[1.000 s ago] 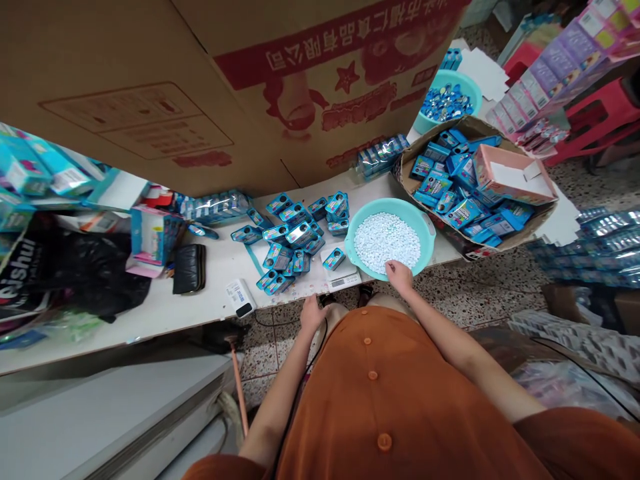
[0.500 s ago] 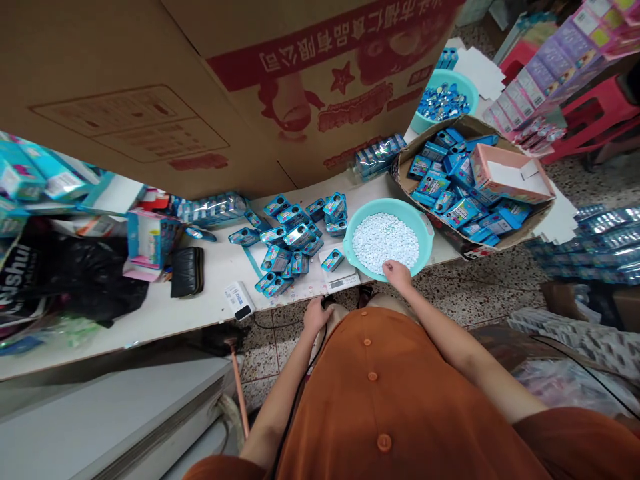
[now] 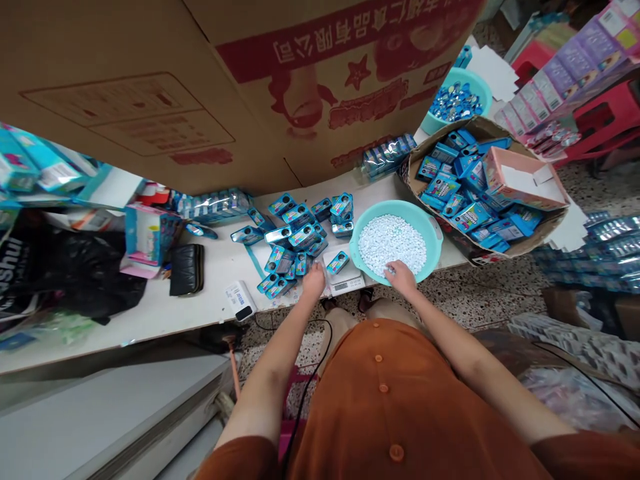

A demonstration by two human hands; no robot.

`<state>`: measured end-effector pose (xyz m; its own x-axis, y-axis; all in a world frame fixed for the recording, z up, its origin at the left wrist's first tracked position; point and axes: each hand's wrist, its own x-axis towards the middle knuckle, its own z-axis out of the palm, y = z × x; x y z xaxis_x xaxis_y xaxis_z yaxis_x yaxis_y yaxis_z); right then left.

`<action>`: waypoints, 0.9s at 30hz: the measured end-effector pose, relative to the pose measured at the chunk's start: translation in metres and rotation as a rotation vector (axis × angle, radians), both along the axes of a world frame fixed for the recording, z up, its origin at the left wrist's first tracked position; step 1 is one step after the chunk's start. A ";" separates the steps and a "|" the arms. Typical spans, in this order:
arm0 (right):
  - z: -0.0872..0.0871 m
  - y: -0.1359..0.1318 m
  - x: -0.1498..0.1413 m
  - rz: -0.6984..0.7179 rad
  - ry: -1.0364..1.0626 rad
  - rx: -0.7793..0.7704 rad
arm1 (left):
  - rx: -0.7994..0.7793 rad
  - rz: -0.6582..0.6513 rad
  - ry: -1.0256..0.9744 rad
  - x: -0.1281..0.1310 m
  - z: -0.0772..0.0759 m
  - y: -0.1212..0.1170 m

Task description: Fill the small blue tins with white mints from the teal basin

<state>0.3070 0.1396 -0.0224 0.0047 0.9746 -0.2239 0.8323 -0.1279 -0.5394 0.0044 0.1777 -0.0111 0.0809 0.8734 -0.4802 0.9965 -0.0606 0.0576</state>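
White table [image 3: 200,308], long, slightly worn. Speckled stone-look floor [image 3: 483,283] shows past its near edge and beyond the right end. Red plastic stool [image 3: 614,120] off the far-right corner. Pale flat panel [image 3: 125,413] below the near-left edge. Light soft, fairly even.

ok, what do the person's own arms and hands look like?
Left hand and right hand: both bare, no gloves. No watch or bracelet shows. Short rust-brown sleeves match the buttoned shirt. A thin black cable runs beside the left arm.
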 end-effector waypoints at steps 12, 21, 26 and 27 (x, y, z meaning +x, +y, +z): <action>0.005 -0.002 -0.005 -0.032 -0.053 -0.018 | -0.088 -0.074 0.194 0.010 -0.030 0.026; 0.005 -0.002 -0.005 -0.037 -0.066 -0.038 | -0.202 -0.143 0.196 0.015 -0.039 0.061; 0.006 -0.002 -0.005 -0.027 -0.067 -0.056 | -0.220 -0.194 0.169 0.012 -0.034 0.063; 0.006 -0.002 -0.005 -0.025 -0.066 -0.055 | -0.222 -0.200 0.160 0.011 -0.033 0.063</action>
